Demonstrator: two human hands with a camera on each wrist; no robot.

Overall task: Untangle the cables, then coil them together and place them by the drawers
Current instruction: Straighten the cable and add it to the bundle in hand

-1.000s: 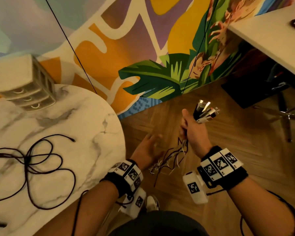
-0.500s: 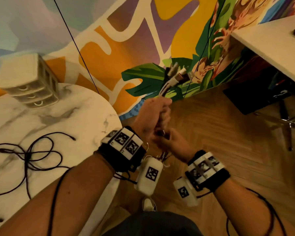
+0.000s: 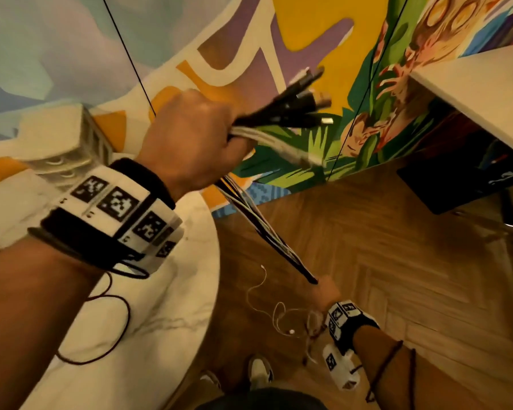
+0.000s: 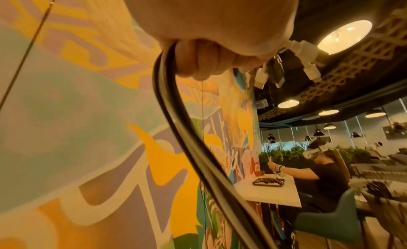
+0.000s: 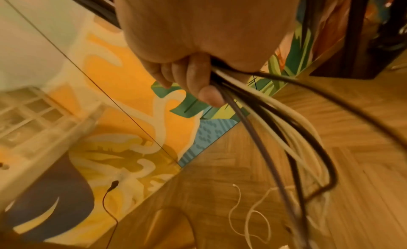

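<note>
Your left hand (image 3: 190,140) is fisted round the plug end of the cables (image 3: 258,229), raised at centre frame. The plugs (image 3: 302,105) fan out past the fist toward the upper right, blurred.

Your right hand (image 3: 323,291) is low at lower centre-right, fingers curled round the same bundle further down. Between the 2 hands the bundle runs straight and looks taut. Its long axis goes diagonally from upper left down to lower right, plug end up.

Below the right hand the free tails (image 5: 286,148) hang in slack loops over the wood floor (image 3: 397,261), and some thin white ends reach it.

Judgement: the bundle is combed straight, coiling not started. The right hand is nearer the slack, so feed loops from it up to the left.

The drawers (image 3: 57,143) sit at the left edge on the marble desk (image 3: 172,306), behind your left wrist, so the left hand is the nearer one for the drop. 1 more dark cable (image 3: 113,329) lies on the desk, not in the bundle.
</note>
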